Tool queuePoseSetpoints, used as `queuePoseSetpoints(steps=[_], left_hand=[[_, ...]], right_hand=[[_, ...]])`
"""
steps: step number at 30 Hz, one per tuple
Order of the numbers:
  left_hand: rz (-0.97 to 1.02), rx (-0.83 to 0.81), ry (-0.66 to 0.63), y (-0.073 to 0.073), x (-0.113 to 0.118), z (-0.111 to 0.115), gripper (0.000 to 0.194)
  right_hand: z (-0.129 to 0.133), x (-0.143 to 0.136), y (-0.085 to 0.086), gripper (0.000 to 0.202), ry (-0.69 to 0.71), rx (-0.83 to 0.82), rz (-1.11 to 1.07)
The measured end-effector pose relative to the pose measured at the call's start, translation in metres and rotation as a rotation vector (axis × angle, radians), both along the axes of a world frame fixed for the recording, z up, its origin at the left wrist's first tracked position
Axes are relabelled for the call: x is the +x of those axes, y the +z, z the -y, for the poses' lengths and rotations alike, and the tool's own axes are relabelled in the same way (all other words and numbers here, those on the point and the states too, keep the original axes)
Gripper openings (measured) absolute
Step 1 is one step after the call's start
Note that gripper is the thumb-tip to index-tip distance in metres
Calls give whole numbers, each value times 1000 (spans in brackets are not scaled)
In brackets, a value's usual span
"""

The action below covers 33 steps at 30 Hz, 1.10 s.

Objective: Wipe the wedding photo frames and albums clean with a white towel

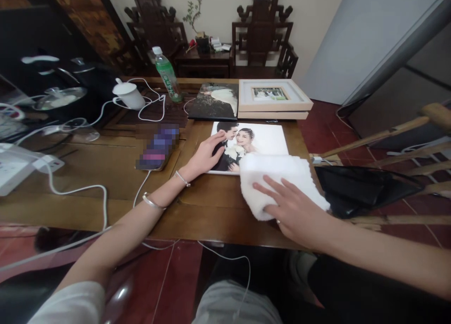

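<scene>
A brown wooden counter [211, 199] carries a white-backed photo print [271, 143] of a couple, lying flat in front of stacked frames [301, 98]. A white cloth [285, 166] covers its near right corner. The right hand [291, 204] rests on the cloth — whether its fingers grip, I cannot tell. The left hand [207, 155] — fingers extended, gripping nothing — touches the print's left side.

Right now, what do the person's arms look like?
The left arm has a slim silvery bracelet at the wrist, a wider bangle further up and a pale sleeve. The right forearm shows no sleeve, just a small glint, maybe a ring, on one finger.
</scene>
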State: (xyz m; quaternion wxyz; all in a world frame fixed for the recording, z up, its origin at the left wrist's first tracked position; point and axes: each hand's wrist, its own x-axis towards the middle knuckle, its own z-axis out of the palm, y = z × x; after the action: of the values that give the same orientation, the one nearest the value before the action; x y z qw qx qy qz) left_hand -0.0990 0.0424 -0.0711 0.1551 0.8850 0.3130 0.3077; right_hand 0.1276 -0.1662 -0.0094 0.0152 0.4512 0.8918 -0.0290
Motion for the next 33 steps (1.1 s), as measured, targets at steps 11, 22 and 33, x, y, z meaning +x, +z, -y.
queuePoseSetpoints(steps=[11,22,33], left_hand=[[23,-31,-16,-1,-1,0,38],[26,-50,-12,1,1,2,40],[-19,-92,44,-6,0,-2,49]], right_hand=[[-117,20,22,35,-203,-17,58],[-158,23,9,37,-195,74,57],[-27,-2,0,38,30,-12,0]])
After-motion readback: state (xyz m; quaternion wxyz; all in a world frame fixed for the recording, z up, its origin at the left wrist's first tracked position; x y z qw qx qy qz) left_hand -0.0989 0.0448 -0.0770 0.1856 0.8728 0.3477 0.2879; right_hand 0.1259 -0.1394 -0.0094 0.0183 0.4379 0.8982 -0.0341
